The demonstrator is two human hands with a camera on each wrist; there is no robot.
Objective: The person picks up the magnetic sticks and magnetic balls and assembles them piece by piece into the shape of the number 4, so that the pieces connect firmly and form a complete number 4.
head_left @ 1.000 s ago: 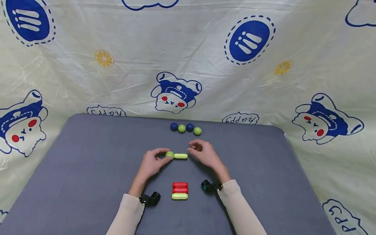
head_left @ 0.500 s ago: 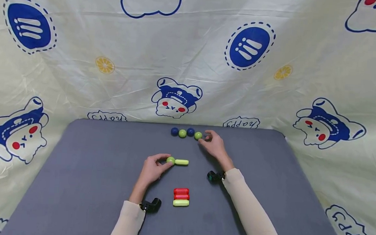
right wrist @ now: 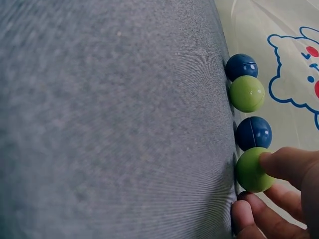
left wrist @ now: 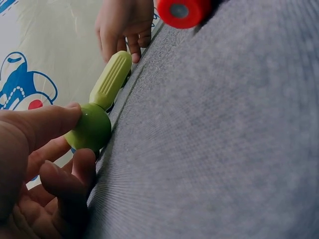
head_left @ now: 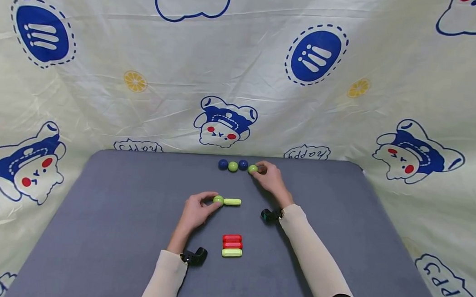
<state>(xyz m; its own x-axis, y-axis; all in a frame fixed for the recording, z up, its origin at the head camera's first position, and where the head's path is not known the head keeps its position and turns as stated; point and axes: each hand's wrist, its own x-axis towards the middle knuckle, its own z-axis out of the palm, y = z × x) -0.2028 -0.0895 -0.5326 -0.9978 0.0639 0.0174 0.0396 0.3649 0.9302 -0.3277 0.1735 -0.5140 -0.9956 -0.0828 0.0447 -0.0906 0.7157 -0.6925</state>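
Observation:
My left hand (head_left: 194, 213) pinches a green ball (head_left: 218, 199) between thumb and fingers, near the middle of the table. A light green ribbed rod (head_left: 232, 202) extends rightward from that ball, its end against it; the left wrist view also shows the ball (left wrist: 90, 130) and rod (left wrist: 111, 79) joined end to end. At the far edge, my right hand (head_left: 273, 179) grips another green ball (head_left: 252, 169), the rightmost of a row. In the right wrist view, thumb and fingers lie around this ball (right wrist: 252, 172), close beside a dark blue ball (right wrist: 254, 133).
Leftward along the row sit a green ball (head_left: 233, 167) and another blue ball (head_left: 223, 164). Nearer the body, two red rods (head_left: 232, 238) and a light green rod (head_left: 232, 253) lie side by side on the grey tabletop (head_left: 126, 232). A printed curtain (head_left: 165, 71) hangs behind the table.
My right hand has moved from beside the rod up to the far row and taken hold of its rightmost green ball. The left hand keeps its grip on the other ball.

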